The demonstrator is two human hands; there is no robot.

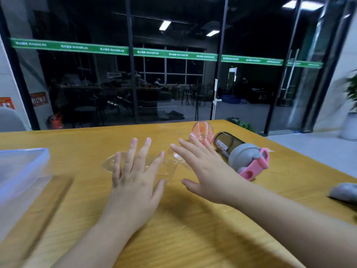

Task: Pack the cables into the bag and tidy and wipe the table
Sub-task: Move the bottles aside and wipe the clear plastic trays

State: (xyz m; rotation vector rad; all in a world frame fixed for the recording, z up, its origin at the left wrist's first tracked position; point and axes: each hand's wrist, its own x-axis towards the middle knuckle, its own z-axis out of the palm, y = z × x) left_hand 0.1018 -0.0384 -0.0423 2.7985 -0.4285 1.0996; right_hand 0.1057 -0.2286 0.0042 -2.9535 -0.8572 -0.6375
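Observation:
My left hand [135,176] is stretched out flat, fingers spread, over a clear plastic tray [109,163] on the wooden table [193,238]. My right hand [204,167] reaches forward with straight fingers, its fingertips close to a pink ribbed plastic piece [201,130]. Neither hand holds anything. I cannot tell whether the left palm touches the clear tray. No cables or bag are in view.
A dark bottle [228,146] with a grey lid and pink handle lies on its side right of my right hand. A clear plastic box [21,171] sits at the left edge. A grey cloth [343,190] lies at the right edge. Glass walls stand behind the table.

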